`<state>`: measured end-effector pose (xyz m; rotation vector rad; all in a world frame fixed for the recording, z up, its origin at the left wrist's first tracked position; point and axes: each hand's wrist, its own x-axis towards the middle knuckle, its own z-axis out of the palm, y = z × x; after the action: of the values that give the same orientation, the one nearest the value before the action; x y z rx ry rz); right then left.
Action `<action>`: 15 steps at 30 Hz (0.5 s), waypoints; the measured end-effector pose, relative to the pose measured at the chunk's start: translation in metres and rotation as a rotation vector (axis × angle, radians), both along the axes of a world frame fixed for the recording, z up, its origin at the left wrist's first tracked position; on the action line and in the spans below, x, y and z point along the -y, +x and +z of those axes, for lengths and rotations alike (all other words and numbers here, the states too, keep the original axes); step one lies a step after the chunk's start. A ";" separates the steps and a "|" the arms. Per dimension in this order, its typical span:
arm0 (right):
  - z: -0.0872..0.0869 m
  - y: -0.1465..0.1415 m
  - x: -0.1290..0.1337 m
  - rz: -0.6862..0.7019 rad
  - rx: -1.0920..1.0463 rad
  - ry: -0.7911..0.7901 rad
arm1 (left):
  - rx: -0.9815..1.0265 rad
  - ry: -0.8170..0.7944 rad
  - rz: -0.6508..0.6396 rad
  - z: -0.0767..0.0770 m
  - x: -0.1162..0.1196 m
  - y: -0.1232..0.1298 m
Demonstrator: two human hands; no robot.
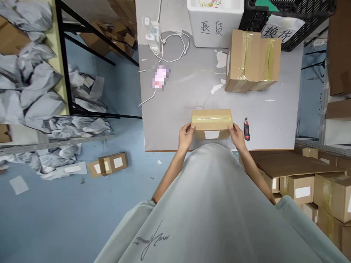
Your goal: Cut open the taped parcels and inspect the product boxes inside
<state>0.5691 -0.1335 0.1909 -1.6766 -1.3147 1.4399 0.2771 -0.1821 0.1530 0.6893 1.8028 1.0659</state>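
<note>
A small cardboard box sits at the table's near edge, with shiny tape along its top and a white label on the side facing me. My left hand grips its left end, fingers and thumb around the corner. At the opposite end my right hand holds it the same way. Just right of that hand lies a red and black utility knife, flat on the grey table. The underside of the box is hidden.
Two taped cardboard boxes stand at the back right. Behind them are a white bin and a black crate. A power strip with cables lies back left. Stacked cartons are right; grey parcels fill a left shelf.
</note>
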 end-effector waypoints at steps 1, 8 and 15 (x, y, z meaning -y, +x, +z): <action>-0.001 0.001 0.009 -0.010 0.007 0.027 | -0.014 0.002 0.008 0.003 0.008 0.003; -0.042 0.021 0.044 -0.004 0.031 -0.095 | -0.005 -0.173 0.045 -0.009 0.031 0.019; -0.075 0.071 -0.026 -0.145 -0.031 -0.105 | -0.287 -0.126 -0.086 -0.013 -0.030 0.016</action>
<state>0.6402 -0.1077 0.1156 -1.7709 -1.0941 1.4655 0.2930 -0.1517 0.1402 0.8690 2.0446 0.8208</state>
